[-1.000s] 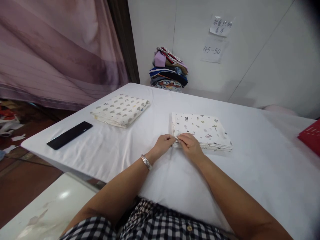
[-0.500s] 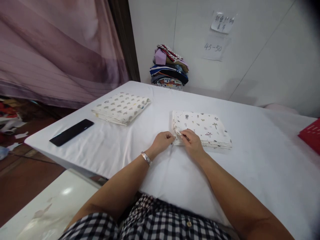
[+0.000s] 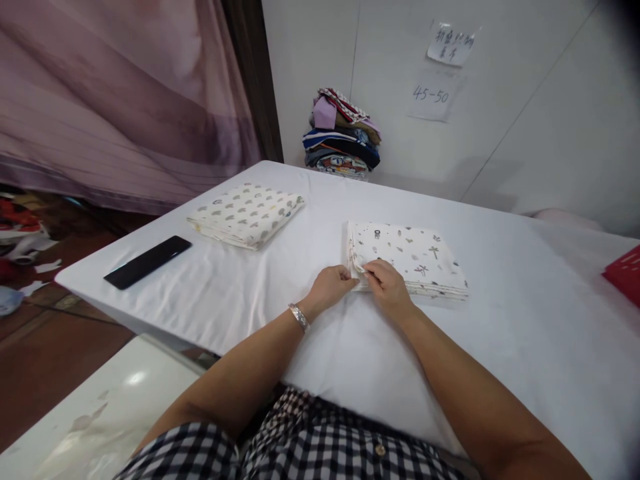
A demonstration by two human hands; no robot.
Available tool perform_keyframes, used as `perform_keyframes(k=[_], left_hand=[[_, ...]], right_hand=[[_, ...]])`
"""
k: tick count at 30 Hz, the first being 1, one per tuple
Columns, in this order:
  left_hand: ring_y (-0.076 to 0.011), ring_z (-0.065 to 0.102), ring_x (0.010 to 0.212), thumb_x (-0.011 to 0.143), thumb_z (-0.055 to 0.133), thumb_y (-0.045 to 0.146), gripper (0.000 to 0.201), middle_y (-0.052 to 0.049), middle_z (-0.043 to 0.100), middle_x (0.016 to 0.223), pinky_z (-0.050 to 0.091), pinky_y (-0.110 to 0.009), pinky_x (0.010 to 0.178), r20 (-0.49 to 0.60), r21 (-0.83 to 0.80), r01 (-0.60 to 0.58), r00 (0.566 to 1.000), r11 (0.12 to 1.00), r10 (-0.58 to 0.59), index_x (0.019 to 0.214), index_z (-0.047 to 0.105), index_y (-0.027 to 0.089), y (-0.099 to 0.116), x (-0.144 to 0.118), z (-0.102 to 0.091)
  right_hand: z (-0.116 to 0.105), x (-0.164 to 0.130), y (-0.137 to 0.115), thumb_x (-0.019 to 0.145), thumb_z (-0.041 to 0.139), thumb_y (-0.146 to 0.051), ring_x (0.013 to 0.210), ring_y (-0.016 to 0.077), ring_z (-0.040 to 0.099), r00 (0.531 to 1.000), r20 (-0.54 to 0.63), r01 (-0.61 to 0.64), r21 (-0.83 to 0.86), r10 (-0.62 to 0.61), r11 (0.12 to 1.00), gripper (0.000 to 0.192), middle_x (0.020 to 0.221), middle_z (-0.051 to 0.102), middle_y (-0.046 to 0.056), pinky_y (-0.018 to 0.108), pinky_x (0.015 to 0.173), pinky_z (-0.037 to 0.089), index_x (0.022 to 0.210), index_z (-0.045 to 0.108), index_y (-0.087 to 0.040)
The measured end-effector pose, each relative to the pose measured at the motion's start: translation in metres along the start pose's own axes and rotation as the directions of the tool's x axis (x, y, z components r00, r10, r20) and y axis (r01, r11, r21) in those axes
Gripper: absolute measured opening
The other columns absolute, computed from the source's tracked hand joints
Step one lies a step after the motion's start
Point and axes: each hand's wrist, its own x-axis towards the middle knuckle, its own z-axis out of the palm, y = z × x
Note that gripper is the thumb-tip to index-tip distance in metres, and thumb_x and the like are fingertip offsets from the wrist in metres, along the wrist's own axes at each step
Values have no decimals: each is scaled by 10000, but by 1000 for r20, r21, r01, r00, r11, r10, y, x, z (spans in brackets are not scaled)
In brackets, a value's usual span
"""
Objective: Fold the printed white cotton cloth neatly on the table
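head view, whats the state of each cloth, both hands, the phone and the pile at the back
printed cloth: folded flat, near left corner being pinched
left hand: closed, grip on the cloth's corner edge
right hand: fingers pinching the same corner
spotted cloth: folded, lying untouched
black phone: flat on the table, screen dark
pile of clothes: stacked against the wall
bracelet: on the left wrist

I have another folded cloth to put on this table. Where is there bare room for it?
Bare white tablecloth lies right of the folded white cloth with small dark prints, short of the red object. A narrower gap lies between that cloth and the folded cream cloth with grey prints. It is crowded where both hands, left hand and right hand, pinch the printed cloth's corner.
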Motion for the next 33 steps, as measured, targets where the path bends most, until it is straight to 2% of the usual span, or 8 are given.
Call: perform_keyframes(k=[8, 14, 20, 23, 26, 29, 33], left_hand=[[-74, 341, 491, 657, 609, 354, 232, 57, 420, 500, 256, -227, 477, 105, -312, 111, 991, 944, -82, 567, 513, 164, 4, 2, -6], [-63, 304, 455, 657, 576, 286, 192, 62, 381, 465, 203, -228, 456, 146, -372, 109, 988, 922, -58, 543, 476, 169, 5, 2, -8], [-61, 290, 444, 679, 585, 281, 214, 60, 371, 458, 195, -232, 454, 180, -440, 93, 984, 893, -13, 540, 463, 173, 3, 2, -8], [-62, 301, 446, 693, 590, 317, 244, 57, 385, 462, 211, -229, 459, 193, -461, 65, 981, 885, 29, 541, 466, 172, 3, 3, -10], [-65, 316, 456, 696, 598, 382, 280, 54, 412, 470, 234, -223, 464, 114, -377, 25, 993, 926, 20, 548, 498, 167, 2, 6, -15], [-72, 336, 477, 678, 617, 417, 297, 52, 429, 489, 252, -223, 467, 13, -185, 31, 999, 982, -30, 548, 525, 166, -2, 7, -19], [-82, 329, 480, 658, 636, 498, 365, 50, 416, 495, 238, -235, 451, 109, -53, 59, 993, 997, -53, 543, 521, 172, -3, 2, -19]], right_hand=[[1, -1, 3, 905, 444, -183, 851, 205, 573, 993, 84, 85, -71, -79, 994, 177, 903, 640, 74, 363, 751, 468, 957, 611, -208], [-1, 0, 1, 853, 508, -181, 858, 216, 558, 982, 179, 74, -67, -61, 995, 158, 926, 633, 86, 370, 759, 466, 978, 602, -193], [-1, -1, 1, 816, 563, -219, 906, 230, 558, 983, 182, 18, -44, -10, 999, 206, 978, 625, 84, 379, 797, 464, 1019, 593, -206], [0, -1, 2, 854, 515, -222, 888, 222, 561, 988, 152, 1, -49, 7, 999, 157, 945, 627, 82, 369, 789, 466, 988, 596, -207], [0, -1, 2, 883, 464, -210, 876, 212, 564, 994, 114, 7, -45, -2, 999, 160, 925, 626, 79, 356, 778, 469, 974, 595, -211], [-2, 0, 2, 884, 456, -200, 883, 211, 564, 995, 98, 26, -50, -21, 998, 167, 934, 625, 79, 352, 781, 470, 978, 594, -210], [-2, 0, 2, 882, 444, -178, 873, 212, 561, 994, 96, 61, -74, -54, 995, 178, 932, 623, 84, 355, 774, 470, 973, 594, -205]])
